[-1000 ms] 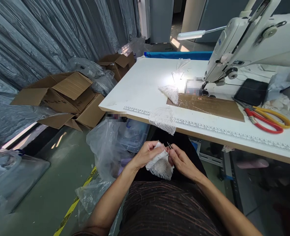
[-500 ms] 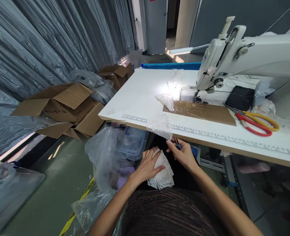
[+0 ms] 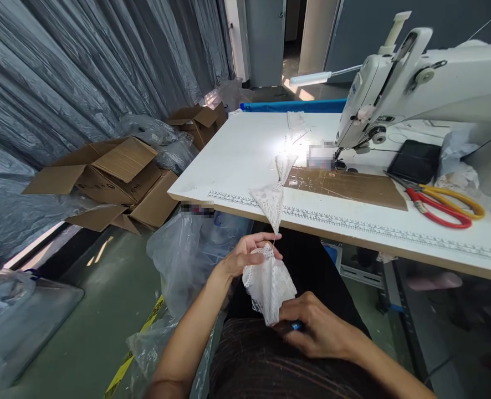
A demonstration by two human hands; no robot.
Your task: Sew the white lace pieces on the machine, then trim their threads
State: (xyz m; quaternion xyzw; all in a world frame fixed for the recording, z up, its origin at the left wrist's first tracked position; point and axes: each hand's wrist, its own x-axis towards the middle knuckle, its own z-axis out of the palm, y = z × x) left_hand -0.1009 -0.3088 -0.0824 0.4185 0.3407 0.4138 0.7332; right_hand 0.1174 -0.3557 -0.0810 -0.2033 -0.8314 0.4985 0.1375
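Note:
A folded white lace piece (image 3: 270,285) hangs over my lap between my two hands. My left hand (image 3: 249,256) pinches its upper tip, the index finger stretched out beside a thin thread. That thread runs up to a second lace triangle (image 3: 270,202), which lies over the table's front edge. More lace pieces trail behind it in a chain toward the sewing machine (image 3: 364,111). My right hand (image 3: 316,324) grips the lower edge of the folded piece. Inside its curled fingers a bit of the blue thread snips (image 3: 296,326) shows; their blades are hidden.
Red and yellow-handled scissors (image 3: 445,205) and a black tray-like thing (image 3: 415,162) lie at the right on the table (image 3: 229,158). A brown sheet (image 3: 345,188) is in front of the needle. Cardboard boxes (image 3: 116,172) and plastic bags (image 3: 174,266) stand at the left.
My right hand has moved from the table edge down to the lace's lower edge. My left hand has risen to its tip. The lace chain is now drawn out straighter.

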